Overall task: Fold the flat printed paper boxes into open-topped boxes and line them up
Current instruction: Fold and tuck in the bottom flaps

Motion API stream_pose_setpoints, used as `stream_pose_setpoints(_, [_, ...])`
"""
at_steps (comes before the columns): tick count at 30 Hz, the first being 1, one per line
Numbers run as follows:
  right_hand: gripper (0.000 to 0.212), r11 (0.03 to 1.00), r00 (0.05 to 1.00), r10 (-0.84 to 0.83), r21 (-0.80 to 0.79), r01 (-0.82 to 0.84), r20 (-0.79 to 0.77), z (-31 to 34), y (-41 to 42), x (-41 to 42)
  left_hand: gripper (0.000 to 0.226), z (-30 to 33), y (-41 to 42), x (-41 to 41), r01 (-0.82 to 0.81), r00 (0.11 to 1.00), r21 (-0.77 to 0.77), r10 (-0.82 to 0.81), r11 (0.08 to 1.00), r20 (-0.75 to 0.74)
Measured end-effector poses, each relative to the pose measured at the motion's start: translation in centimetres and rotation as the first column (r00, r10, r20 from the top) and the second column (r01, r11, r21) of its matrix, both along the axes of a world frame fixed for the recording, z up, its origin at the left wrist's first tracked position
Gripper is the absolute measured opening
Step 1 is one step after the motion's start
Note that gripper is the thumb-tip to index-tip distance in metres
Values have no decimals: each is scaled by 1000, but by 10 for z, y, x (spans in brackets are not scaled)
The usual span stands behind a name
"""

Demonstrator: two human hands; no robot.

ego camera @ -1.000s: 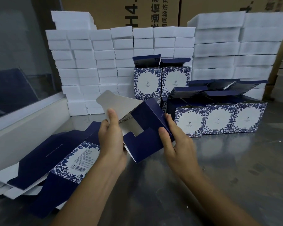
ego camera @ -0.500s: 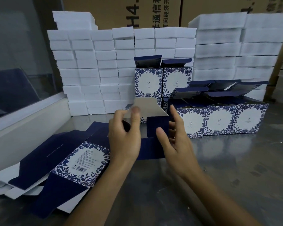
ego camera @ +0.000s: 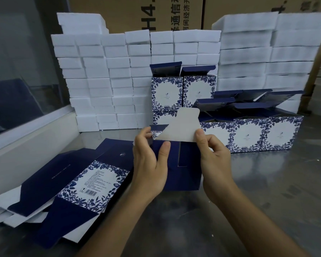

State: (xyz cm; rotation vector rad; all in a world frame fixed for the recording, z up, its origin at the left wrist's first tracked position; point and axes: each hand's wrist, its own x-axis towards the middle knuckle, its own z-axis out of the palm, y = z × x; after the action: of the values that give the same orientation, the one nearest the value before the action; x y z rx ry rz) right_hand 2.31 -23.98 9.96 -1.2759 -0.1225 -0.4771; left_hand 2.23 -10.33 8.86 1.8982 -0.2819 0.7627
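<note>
A navy paper box point(ego camera: 182, 169) stands on the metal table point(ego camera: 267, 191) in front of me, partly folded, with a grey-white flap point(ego camera: 182, 127) raised above it. My left hand point(ego camera: 149, 164) grips the box's left side, thumb on the navy front, fingers at a small printed flap. My right hand point(ego camera: 214, 156) pinches the right corner of the raised flap. A pile of flat printed boxes point(ego camera: 93, 179) lies to the left. Folded open-topped boxes point(ego camera: 248, 134) stand in a row behind, with a stacked pair point(ego camera: 183, 93) further back.
White foam blocks point(ego camera: 104, 80) are stacked in a wall across the back, with brown cartons point(ego camera: 156, 13) behind them. A white ledge point(ego camera: 26, 130) under a glass pane runs along the left side. Bare metal table shows at the right and front.
The box went from tilted in both hands to standing upright on the table. The grey-white flap now stands up, and my right hand has moved onto its corner.
</note>
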Motion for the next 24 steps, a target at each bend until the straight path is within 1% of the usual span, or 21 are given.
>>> stream_pose_setpoints(2, [48, 999, 1000, 5, 36, -4, -19, 0, 0, 0, 40, 0, 4, 2, -40, 998, -23, 41, 999, 54])
stream_pose_setpoints(3, [47, 999, 1000, 15, 46, -14, -25, 1, 0, 0, 38, 0, 7, 3, -81, 993, -2, 81, 997, 81])
stream_pose_setpoints(7, [44, 999, 999, 29, 44, -27, -28, 1, 0, -1, 38, 0, 13, 4, -235, 955, 198, 187, 952, 231])
stream_pose_setpoints(10, [44, 999, 999, 42, 33, -41, -32, 0, -1, 0, 32, 0, 14, 2, -286, 938, 241, 219, 928, 269])
stream_pose_setpoints(17, [43, 1000, 1000, -1, 31, 2, -19, 0, -1, 2, 34, 0, 13, 3, -250, 940, 207, 186, 946, 287])
stream_pose_setpoints(21, [43, 991, 998, -21, 127, 28, -56, 0, -5, 3, 41, -1, 17, 2, -217, 956, 278, 147, 936, 252])
stream_pose_setpoints(24, [46, 985, 997, 7, 175, 7, -79, 3, -7, 2, 40, -2, 19, 3, -198, 952, 307, 107, 931, 288])
